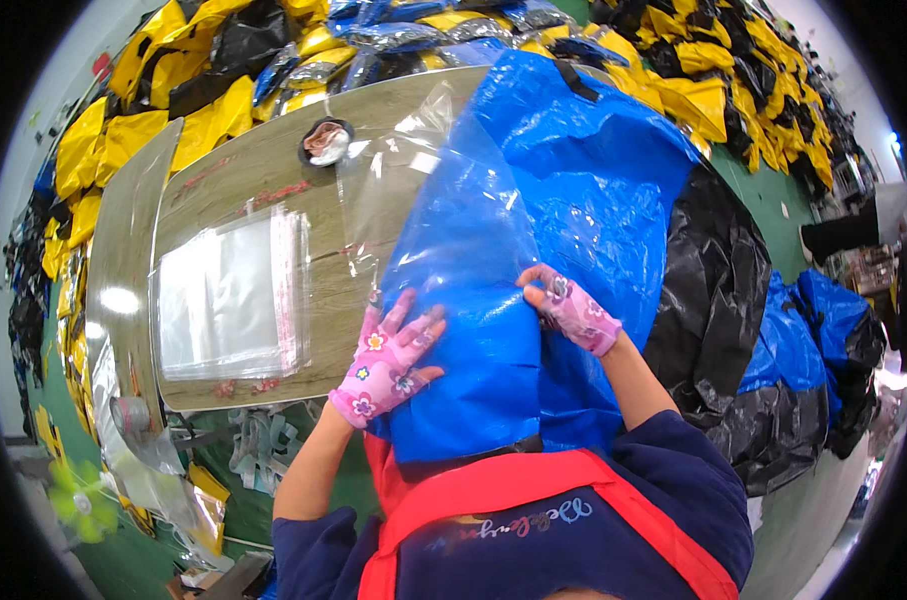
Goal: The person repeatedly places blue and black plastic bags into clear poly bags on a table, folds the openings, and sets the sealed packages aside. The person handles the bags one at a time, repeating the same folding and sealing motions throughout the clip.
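Observation:
A blue plastic sheet item [468, 360], folded at its near part, lies over the table's right part and reaches my red apron. A clear plastic bag [461, 217] lies over its left portion. My left hand [386, 356], in a pink flowered glove with bare fingertips, rests with fingers spread on the blue sheet's left edge. My right hand [569, 307], gloved alike, has thumb and forefinger pinched together at the right edge of the folded part, near the clear bag's corner. A stack of clear plastic bags [228, 300] lies on the table to the left.
The wood-patterned table [273, 202] carries a small round container [326, 142]. A tape roll [130, 414] sits at the left. Yellow and black pieces [213, 112] are heaped beyond the table. Blue and black sheets [780, 375] hang at right; a green fan [82, 502] stands lower left.

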`<state>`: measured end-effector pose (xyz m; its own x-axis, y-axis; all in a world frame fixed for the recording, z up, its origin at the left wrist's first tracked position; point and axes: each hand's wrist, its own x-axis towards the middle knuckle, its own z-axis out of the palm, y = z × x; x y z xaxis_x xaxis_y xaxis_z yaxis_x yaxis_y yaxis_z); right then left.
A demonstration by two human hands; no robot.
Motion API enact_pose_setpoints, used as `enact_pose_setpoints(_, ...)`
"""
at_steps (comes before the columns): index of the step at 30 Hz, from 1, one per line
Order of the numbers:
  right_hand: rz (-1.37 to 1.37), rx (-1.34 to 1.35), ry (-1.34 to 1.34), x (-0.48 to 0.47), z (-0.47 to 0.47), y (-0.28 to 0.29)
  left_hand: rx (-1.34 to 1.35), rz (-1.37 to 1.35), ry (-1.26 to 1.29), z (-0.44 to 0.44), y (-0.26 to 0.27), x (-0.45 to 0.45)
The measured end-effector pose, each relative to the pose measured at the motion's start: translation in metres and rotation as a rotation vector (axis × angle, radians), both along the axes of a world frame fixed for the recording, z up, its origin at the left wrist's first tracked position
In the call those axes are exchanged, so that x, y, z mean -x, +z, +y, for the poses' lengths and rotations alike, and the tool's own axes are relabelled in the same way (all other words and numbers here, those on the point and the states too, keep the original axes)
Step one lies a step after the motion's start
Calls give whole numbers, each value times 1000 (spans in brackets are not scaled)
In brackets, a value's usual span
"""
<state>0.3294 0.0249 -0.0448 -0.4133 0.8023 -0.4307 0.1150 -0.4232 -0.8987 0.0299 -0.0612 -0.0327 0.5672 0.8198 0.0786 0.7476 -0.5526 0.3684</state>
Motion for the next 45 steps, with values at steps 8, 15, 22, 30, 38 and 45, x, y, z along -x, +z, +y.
enact_pose_setpoints(8,-270,-498,-212,1,-38,-27,-102,-544,636,-4,-38,-11)
enact_pose_setpoints(15,-303,-226,441,-43,-52,-16,305,-819,678,10,-27,-10)
enact_pose_setpoints(22,-121,-185,4,-20,-26,-7,448,-1233,702,-5,-6,-31)
enact_pose_setpoints(30,145,-11,-514,21,-71,-16,465,-1036,519,-88,4,-22)
enact_pose_setpoints(38,-208,-139,-192,23,-82,-18,416,-168,790,-106,3,-27)
enact_pose_setpoints(45,-299,-292,134,10,-93,-35,630,-1117,883,-70,-13,-18)
